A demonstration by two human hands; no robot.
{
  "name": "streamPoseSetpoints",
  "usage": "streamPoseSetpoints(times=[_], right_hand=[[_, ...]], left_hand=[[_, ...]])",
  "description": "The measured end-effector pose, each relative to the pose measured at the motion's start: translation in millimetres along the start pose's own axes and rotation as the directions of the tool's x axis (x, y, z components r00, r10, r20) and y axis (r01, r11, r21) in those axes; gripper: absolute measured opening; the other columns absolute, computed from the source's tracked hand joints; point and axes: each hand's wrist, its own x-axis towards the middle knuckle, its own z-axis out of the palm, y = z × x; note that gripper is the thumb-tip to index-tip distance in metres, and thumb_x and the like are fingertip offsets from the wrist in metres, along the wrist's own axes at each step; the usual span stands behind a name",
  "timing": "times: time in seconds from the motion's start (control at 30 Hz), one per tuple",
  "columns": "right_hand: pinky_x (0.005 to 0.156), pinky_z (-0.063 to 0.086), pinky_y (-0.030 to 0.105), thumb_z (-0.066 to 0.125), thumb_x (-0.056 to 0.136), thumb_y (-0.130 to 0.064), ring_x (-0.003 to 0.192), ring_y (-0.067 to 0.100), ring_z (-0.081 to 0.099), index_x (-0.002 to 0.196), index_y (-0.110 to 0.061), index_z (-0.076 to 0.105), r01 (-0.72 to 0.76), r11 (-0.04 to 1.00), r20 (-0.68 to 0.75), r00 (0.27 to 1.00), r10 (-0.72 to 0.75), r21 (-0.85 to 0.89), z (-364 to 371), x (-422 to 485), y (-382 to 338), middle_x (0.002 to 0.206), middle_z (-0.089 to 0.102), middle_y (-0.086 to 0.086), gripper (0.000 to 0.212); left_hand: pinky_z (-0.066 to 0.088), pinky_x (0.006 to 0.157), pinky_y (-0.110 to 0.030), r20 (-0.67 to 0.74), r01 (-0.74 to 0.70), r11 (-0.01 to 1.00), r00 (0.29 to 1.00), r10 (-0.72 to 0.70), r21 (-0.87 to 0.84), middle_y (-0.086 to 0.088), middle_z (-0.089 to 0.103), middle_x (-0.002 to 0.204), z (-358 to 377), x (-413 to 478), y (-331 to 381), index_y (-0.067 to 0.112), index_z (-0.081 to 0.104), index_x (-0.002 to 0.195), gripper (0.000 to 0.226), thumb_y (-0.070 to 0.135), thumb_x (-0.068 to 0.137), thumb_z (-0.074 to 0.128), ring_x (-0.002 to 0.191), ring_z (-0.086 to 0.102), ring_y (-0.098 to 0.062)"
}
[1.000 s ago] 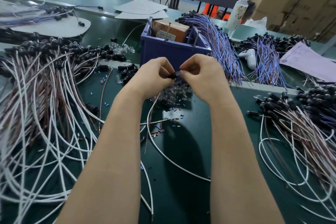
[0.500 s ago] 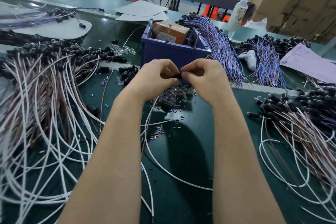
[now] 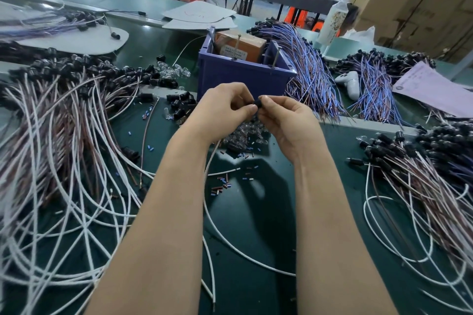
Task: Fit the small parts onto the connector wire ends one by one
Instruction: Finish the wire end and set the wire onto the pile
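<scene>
Both pinch black part (image 3: pixel 258 103) | left hand (image 3: pixel 225 110) | right hand (image 3: pixel 288 121) | white wire (image 3: pixel 204 202) below

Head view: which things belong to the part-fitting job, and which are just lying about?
Job: left hand, right hand, black part, white wire, pile of clear parts, wire bundles.
Lying about: blue bin, bottle, paper sheet.
</scene>
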Motion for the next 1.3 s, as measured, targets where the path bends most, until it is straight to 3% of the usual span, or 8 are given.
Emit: streamPoseSetpoints(times=[0.27,0.53,0.67,0.8,0.9,1.0,1.1,1.3], right_hand=[[0.065,0.055,0.020,0.058,0.092,-0.008,0.065,0.009,0.066,0.087,-0.009,0.065,0.224,0.967,-0.032,0.973,-0.229,-0.121,3,0,-13,0.077,0.068,0.004,0.009],[0.060,0.044,0.020,0.041,0.095,-0.005,0.070,0.012,0.054,0.099,-0.008,0.053,0.037,0.986,-0.712,0.687,-0.145,-0.164,-49,13,-7,0.098,0.060,0.013,0.014],[0.100,0.041,0.033,0.048,0.093,-0.013,0.110,0.020,0.055,0.119,-0.009,0.058,0.063,0.713,-0.365,0.825,-0.431,-0.698,-34,9,-10,0.119,0.061,0.007,0.028],[0.082,0.050,0.040,0.044,0.100,-0.025,0.085,0.023,0.066,0.089,-0.015,0.065,0.299,0.711,0.227,0.954,-0.198,-0.637,1,-1,-18,0.082,0.068,0.003,0.026],[0.063,0.040,0.035,0.044,0.101,-0.019,0.061,0.014,0.049,0.095,-0.007,0.063,0.317,0.687,0.176,0.947,-0.270,-0.654,2,2,-12,0.065,0.052,-0.005,0.023],[0.052,0.028,0.026,0.041,0.102,-0.016,0.055,0.010,0.034,0.093,-0.010,0.060,0.257,0.820,-0.013,0.952,-0.306,-0.511,-7,7,-12,0.062,0.041,-0.003,0.022],[0.043,0.026,0.016,0.040,0.102,-0.014,0.046,0.005,0.031,0.082,-0.014,0.056,0.223,0.934,-0.109,0.959,-0.262,-0.280,-7,8,-14,0.057,0.038,-0.004,0.026],[0.045,0.019,0.020,0.041,0.101,-0.011,0.041,0.006,0.025,0.076,-0.009,0.056,0.034,0.961,0.108,0.994,-0.004,-0.276,-12,7,-10,0.043,0.031,-0.010,0.029]], left_hand=[[0.052,0.067,-0.020,-0.024,0.018,0.984,0.999,-0.023,-0.176,-0.003,0.071,0.078,-1,2,19,0.015,0.062,0.103,0.016,0.020,0.088,0.067,0.070,0.066,-0.009],[0.037,0.053,-0.020,0.121,0.335,0.942,0.936,-0.330,-0.018,0.010,0.055,0.056,-27,-5,8,0.020,0.069,0.076,0.023,0.026,0.095,0.056,0.050,0.046,-0.004],[0.034,0.053,-0.016,0.066,0.141,0.978,0.986,-0.152,0.154,0.011,0.056,0.067,-25,-2,25,0.023,0.067,0.082,0.015,0.027,0.094,0.058,0.058,0.047,-0.001],[0.047,0.076,-0.022,0.009,0.013,0.950,1.000,-0.017,0.313,0.002,0.067,0.088,-13,1,40,0.024,0.068,0.092,0.011,0.025,0.092,0.057,0.086,0.061,-0.014],[0.035,0.096,-0.035,-0.290,0.143,0.875,0.957,-0.003,0.463,-0.002,0.055,0.121,-8,4,44,0.027,0.065,0.108,0.019,0.032,0.091,0.059,0.117,0.046,-0.024],[0.036,0.072,-0.013,-0.557,0.140,0.955,0.830,0.031,0.261,0.003,0.062,0.091,-18,6,45,0.017,0.063,0.095,0.014,0.030,0.092,0.058,0.086,0.056,-0.012],[0.035,0.046,-0.014,-0.229,0.296,0.955,0.931,-0.286,0.008,0.008,0.058,0.046,-21,5,37,0.009,0.063,0.068,0.049,0.043,0.098,0.045,0.040,0.048,0.000],[0.045,0.051,-0.019,-0.061,0.332,0.647,0.860,-0.506,-0.686,-0.004,0.065,0.097,-5,11,37,0.015,0.050,0.088,0.032,0.034,0.104,0.030,0.058,0.052,-0.007]])
